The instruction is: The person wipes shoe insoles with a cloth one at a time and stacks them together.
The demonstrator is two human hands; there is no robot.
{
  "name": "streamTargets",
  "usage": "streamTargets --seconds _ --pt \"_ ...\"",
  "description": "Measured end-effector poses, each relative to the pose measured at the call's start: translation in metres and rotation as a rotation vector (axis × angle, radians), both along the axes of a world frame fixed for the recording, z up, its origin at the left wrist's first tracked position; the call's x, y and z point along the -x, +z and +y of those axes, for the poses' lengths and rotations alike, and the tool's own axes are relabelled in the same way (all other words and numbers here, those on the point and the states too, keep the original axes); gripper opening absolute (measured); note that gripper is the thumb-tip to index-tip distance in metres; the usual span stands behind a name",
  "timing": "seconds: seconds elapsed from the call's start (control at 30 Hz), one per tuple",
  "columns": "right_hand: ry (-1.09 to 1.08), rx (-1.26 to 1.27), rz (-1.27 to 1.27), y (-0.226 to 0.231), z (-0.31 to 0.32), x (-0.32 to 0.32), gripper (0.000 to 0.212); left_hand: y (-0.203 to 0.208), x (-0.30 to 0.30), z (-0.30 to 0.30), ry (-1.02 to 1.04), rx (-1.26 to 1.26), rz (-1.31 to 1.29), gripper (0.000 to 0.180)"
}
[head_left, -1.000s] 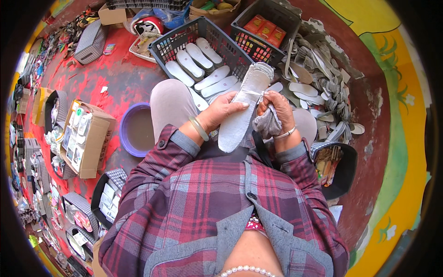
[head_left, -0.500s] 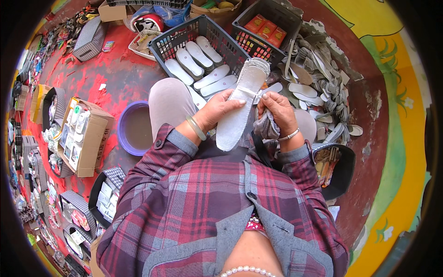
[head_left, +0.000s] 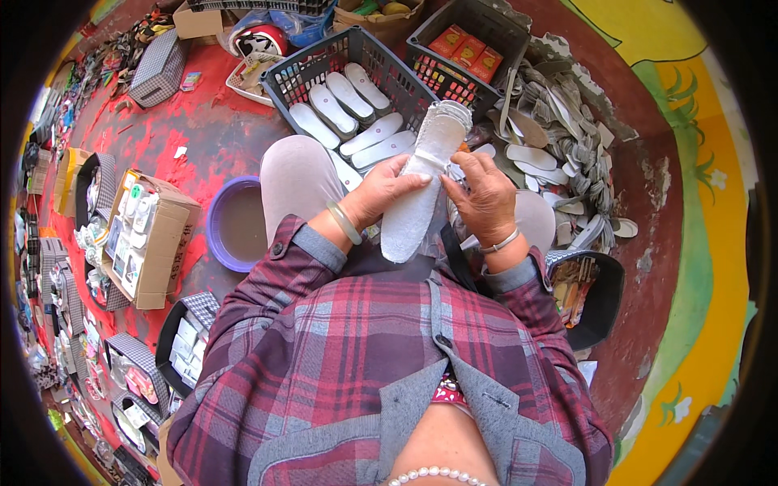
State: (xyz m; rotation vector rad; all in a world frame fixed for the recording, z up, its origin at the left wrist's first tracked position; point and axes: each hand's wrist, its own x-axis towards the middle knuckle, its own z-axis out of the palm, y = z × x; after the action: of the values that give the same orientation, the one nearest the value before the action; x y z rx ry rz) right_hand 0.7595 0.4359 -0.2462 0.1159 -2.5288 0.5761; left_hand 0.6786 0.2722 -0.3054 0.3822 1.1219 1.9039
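My left hand [head_left: 387, 193] is closed around a stack of white insoles [head_left: 407, 225], with the thumb lying across the top one. The stack leans away from me, and a narrow pale band [head_left: 431, 160] crosses its middle. My right hand [head_left: 488, 199] is at the stack's right edge beside the band. Its thumb and bent fingers stand apart, and I see nothing held between them. More white insoles [head_left: 327, 108] lie in the black plastic crate [head_left: 279, 81] beyond my knees.
Right of the crate are a second crate [head_left: 509, 42] with red boxes and a heap of grey insoles [head_left: 567, 121] against the wall. A purple basin [head_left: 215, 243] of murky water stands by my left knee. Further left is a cardboard box [head_left: 172, 247] of packaged goods.
The grey cloth that was in my right hand is out of sight. My right hand's fingers have loosened and shifted slightly up along the stack's edge. The left hand keeps its grip.
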Motion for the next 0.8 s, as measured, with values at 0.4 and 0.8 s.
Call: streamTargets --seconds 0.4,0.8 --pt "-0.057 0.259 -0.034 -0.011 0.004 0.003 0.007 -0.01 0.001 0.001 0.017 0.085 0.17 0.043" --pt "-0.198 0.413 0.015 -0.013 0.038 0.0 0.004 -0.008 0.002 -0.001 0.007 0.067 0.072 0.043"
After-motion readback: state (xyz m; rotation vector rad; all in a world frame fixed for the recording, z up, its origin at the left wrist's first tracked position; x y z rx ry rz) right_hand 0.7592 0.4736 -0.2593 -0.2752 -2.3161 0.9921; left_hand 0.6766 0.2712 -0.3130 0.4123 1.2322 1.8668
